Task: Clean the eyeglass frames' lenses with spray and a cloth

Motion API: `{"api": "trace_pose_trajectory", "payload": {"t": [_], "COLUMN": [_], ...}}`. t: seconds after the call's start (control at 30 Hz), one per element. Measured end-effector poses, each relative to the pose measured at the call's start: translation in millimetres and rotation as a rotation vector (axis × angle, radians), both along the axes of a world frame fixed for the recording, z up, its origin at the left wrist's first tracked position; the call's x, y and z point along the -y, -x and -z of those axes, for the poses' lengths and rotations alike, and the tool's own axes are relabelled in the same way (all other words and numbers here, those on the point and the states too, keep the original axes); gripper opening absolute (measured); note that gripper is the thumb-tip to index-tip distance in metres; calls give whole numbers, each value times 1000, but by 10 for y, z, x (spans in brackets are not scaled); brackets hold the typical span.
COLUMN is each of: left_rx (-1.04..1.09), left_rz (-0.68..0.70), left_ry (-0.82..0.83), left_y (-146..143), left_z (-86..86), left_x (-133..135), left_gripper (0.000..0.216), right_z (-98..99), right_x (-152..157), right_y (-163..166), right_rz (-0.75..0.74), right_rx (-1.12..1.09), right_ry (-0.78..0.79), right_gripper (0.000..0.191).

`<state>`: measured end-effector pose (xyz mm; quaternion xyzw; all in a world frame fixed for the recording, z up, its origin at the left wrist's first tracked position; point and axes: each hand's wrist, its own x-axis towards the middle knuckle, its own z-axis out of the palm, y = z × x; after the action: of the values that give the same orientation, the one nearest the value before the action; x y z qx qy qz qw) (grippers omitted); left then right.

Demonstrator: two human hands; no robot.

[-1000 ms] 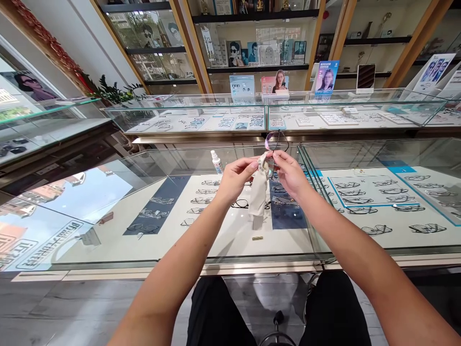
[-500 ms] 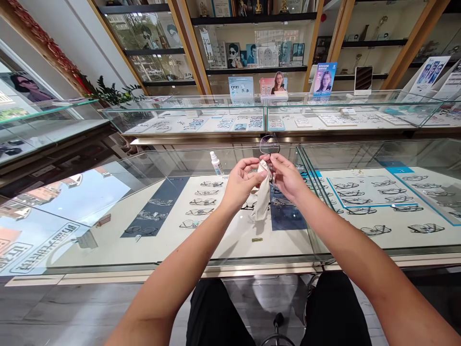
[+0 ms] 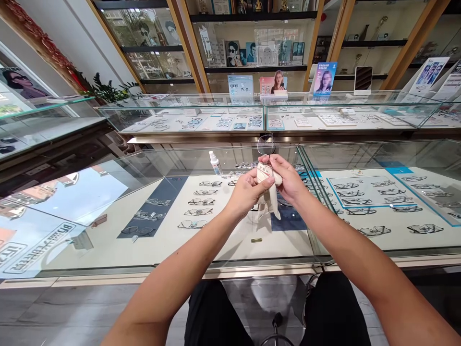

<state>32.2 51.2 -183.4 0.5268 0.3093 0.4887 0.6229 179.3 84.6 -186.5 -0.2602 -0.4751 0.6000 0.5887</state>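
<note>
Above the glass counter, both my hands meet around a pair of eyeglasses (image 3: pixel 266 144), one lens rim of which sticks up past the fingertips. My left hand (image 3: pixel 248 190) is closed on a cream cleaning cloth (image 3: pixel 269 199), thumb pressing it near the glasses; printed marks show on the cloth and its loose end hangs down. My right hand (image 3: pixel 287 178) is closed on the glasses' frame, with the cloth bunched against its fingers. The rest of the glasses is hidden by cloth and fingers.
A white spray bottle (image 3: pixel 215 163) stands on the glass counter (image 3: pixel 230 247) to the left of my hands. Several eyeglasses (image 3: pixel 200 211) lie in rows in the case below. Behind is a second glass display case (image 3: pixel 201 137) with small signs on top.
The cloth, which hung as a narrow strip from my left hand, is now bunched over the lower part of the glasses. My left hand has moved slightly right and down.
</note>
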Motion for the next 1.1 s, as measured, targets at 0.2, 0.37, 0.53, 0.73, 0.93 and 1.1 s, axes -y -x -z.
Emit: {"api": "trace_pose_trajectory", "payload": {"t": [0.2, 0.37, 0.53, 0.73, 0.93, 1.1], "left_rx": [31, 48, 11, -36, -86, -74], "left_rz": [-120, -208, -284, -198, -16, -16], "left_ry": [-96, -117, -187, -225, -212, -192], "left_y": [-27, -20, 8, 70, 104, 92], "left_z": [47, 42, 85, 115, 28, 5], "left_x": [-6, -17, -50, -148, -109, -82], "left_gripper": [57, 55, 55, 64, 66, 71], "right_z": [8, -9, -86, -87, -83, -81], "right_x": [85, 142, 159, 91, 38, 51], "right_y": [88, 104, 79, 13, -35, -25], "right_rz": [-64, -58, -51, -68, -76, -99], "right_rx": [8, 71, 97, 59, -52, -53], "right_ry": [-8, -27, -119, -29, 86, 104], "right_gripper": [46, 47, 46, 39, 36, 38]}}
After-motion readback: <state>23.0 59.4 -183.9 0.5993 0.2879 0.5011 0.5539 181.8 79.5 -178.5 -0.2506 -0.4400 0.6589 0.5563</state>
